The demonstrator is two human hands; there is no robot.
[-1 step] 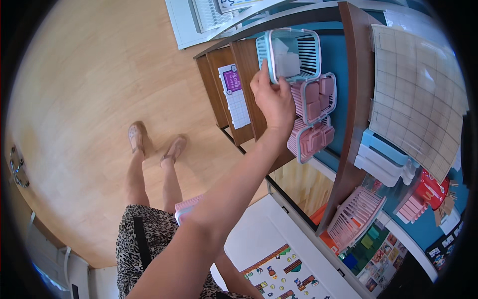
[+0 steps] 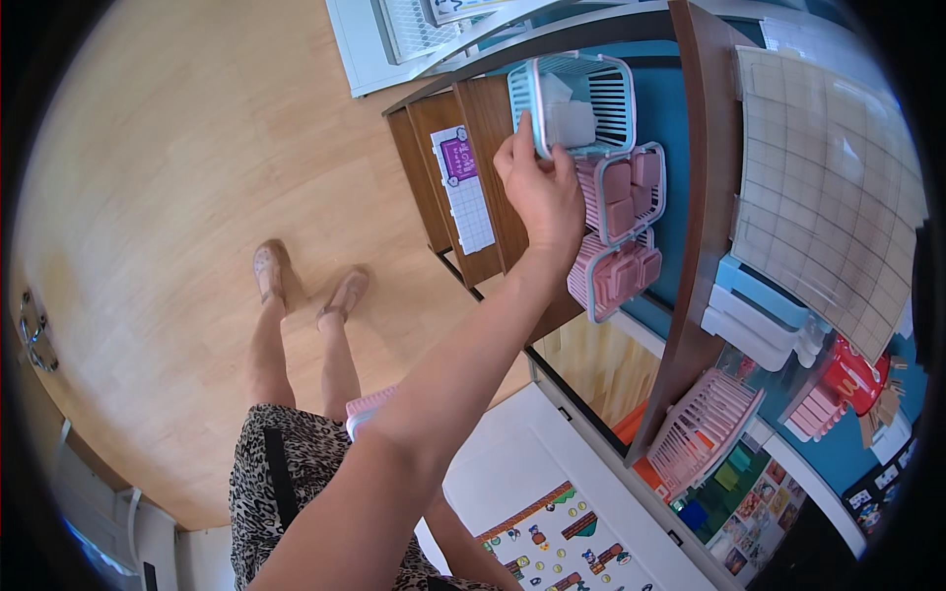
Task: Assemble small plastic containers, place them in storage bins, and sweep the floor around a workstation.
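Note:
My left hand (image 2: 537, 182) reaches up to the shelf, with its fingers closed on the near rim of a light blue slotted basket (image 2: 613, 67). White block-like pieces (image 2: 570, 123) lie inside that basket. Just below it stand a pink basket (image 2: 589, 187) and a second pink basket (image 2: 581, 281), both holding pink pieces. My right forearm (image 2: 463, 547) passes beneath the left arm, which hides the right hand. Part of another pink basket (image 2: 371, 402) shows beside the left elbow, near my lap; what supports it is hidden.
A brown upright panel (image 2: 695, 197) borders the shelf on the right. Beyond it are a grid-lined sheet (image 2: 823, 187), white and blue holders (image 2: 754, 315), a pink basket (image 2: 705, 424) and a red container (image 2: 855, 379). A white surface with cartoon stickers (image 2: 547, 542) lies below.
The left hand and the light blue basket have shifted very slightly, with the fingertips a little higher along the rim. Everything else looks the same.

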